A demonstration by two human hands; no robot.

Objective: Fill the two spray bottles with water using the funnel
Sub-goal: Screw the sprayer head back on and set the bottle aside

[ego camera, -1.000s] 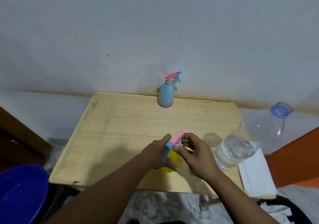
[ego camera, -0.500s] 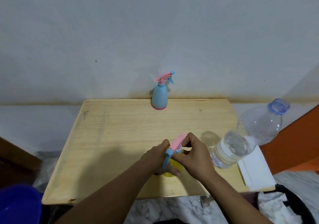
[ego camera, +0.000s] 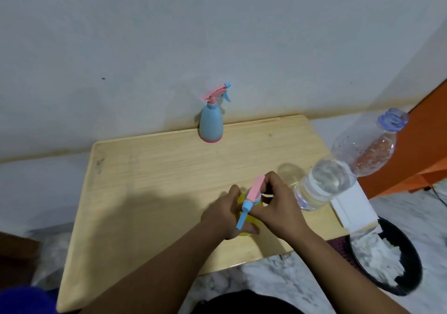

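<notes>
Left hand: your left hand grips the yellow spray bottle on the table's near side.
Right hand: your right hand pinches its pink spray head.
Blue spray bottle: upright at the far edge.
Water bottle: just right of your hands.

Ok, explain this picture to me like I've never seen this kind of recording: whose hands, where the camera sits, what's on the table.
There is no machine here. A person wears a camera on the head, looking down at their own bare hands. The left hand grips a yellow spray bottle on the wooden table, while the right hand holds its pink spray head. A blue spray bottle stands upright at the far edge. A clear water bottle, partly full, stands at the right edge. No funnel is visible.
</notes>
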